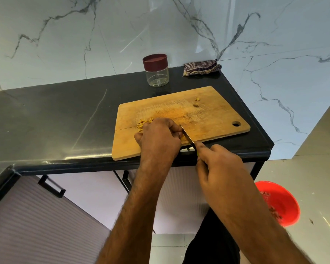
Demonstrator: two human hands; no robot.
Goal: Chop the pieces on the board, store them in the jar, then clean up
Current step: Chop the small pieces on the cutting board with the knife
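One black counter (65,115) carries the wooden board (208,115) beneath marble walls (65,35).

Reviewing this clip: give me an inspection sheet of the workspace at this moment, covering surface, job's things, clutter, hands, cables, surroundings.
Surface: dark countertop, glossy and scuffed.
Job's things: wooden cutting board overhangs the counter's front edge; chopped pieces piled at its left, two whole pieces near its far edge; jar behind the board, empty, maroon lid on; knife blade down on the board.
Clutter: folded striped cloth at the back corner.
Hands: left hand curled on the board beside the blade, what it holds is hidden; right hand grips the knife handle.
Cables: nothing seen.
Surroundings: marble-patterned wall; cabinet doors below; red bin on the floor holding scraps.
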